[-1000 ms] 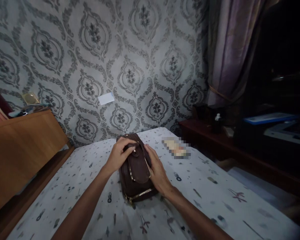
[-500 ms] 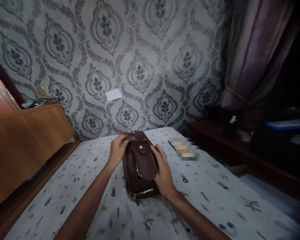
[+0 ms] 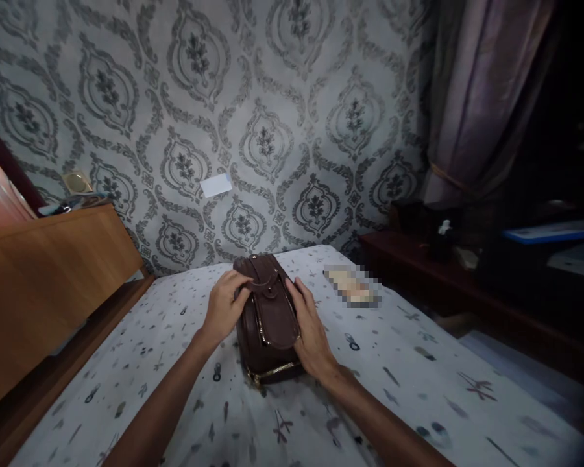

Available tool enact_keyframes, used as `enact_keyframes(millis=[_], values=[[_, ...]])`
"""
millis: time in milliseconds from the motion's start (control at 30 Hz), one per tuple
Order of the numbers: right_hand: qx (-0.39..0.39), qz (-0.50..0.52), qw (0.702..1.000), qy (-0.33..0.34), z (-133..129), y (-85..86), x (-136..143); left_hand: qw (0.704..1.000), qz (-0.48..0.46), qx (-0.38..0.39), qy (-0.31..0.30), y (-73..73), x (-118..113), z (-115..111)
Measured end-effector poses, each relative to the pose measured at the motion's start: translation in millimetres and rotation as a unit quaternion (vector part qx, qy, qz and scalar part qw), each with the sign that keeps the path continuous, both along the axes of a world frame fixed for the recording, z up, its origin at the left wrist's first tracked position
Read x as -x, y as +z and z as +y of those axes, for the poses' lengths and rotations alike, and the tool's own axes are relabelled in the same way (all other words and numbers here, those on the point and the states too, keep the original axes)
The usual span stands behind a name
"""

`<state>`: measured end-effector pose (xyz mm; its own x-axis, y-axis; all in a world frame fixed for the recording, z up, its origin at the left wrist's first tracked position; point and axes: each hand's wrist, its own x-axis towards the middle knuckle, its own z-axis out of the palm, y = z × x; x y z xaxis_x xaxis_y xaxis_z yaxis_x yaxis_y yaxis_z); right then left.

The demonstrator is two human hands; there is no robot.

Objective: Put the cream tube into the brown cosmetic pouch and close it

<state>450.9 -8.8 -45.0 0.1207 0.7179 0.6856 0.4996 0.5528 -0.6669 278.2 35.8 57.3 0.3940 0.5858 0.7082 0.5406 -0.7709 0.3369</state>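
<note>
A dark brown leather bag [image 3: 277, 318] with gold zips lies on the bed, its front pocket facing up. My left hand [image 3: 226, 301] is closed in a pinch on the bag's closure strap [image 3: 267, 284], near the top of the pocket. The strap bows up a little, and the metal stud seen earlier is now mostly covered by it. Along the bag's right side lies my right hand [image 3: 311, 327], its fingers stretched out against the edge and its thumb hidden.
A phone-like item [image 3: 353, 285], blurred by pixels, lies right of the bag on the patterned bedsheet [image 3: 185, 402]. A wooden headboard-like panel [image 3: 58, 259] stands at left. At right is a dark red shelf [image 3: 403, 259] with small items, beside a tied curtain [image 3: 477, 104].
My left hand has brought the strap rightward across the pocket's top, over the stud. My right hand stays against the bag's side. The view has shifted slightly.
</note>
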Motion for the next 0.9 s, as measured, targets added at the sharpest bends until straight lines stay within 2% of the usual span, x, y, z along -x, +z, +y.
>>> enact_keyframes(millis=[133,233,333,467,533,633,767,900], values=[[-0.009,0.024,1.000,0.000,0.0,-0.1,0.4,0.988,0.142,-0.014,0.064,22.8,-17.8,-11.7],[-0.026,0.032,0.999,0.013,-0.9,-2.3,-0.9,0.966,0.247,-0.035,0.063,36.4,-36.7,-11.3],[-0.033,0.039,0.999,0.017,-1.9,-4.9,-2.0,0.955,0.289,-0.037,0.060,41.5,-50.4,-3.5],[-0.024,0.032,0.999,0.025,-2.4,-4.9,-0.6,0.966,0.237,-0.015,0.098,38.1,-56.5,6.8],[-0.017,0.030,0.999,0.022,-2.4,-4.1,1.0,0.978,0.190,0.001,0.086,33.8,-56.6,8.7],[-0.021,0.031,0.999,0.022,-1.6,-3.9,2.4,0.994,0.107,0.027,0.026,26.3,-55.5,7.7],[-0.034,0.026,0.999,0.034,-0.2,-5.3,1.2,0.997,0.013,0.055,-0.056,18.2,-51.3,3.1],[-0.025,0.029,0.999,0.034,0.3,-5.3,-1.4,0.988,0.004,0.055,-0.146,16.5,-43.9,-2.6]])
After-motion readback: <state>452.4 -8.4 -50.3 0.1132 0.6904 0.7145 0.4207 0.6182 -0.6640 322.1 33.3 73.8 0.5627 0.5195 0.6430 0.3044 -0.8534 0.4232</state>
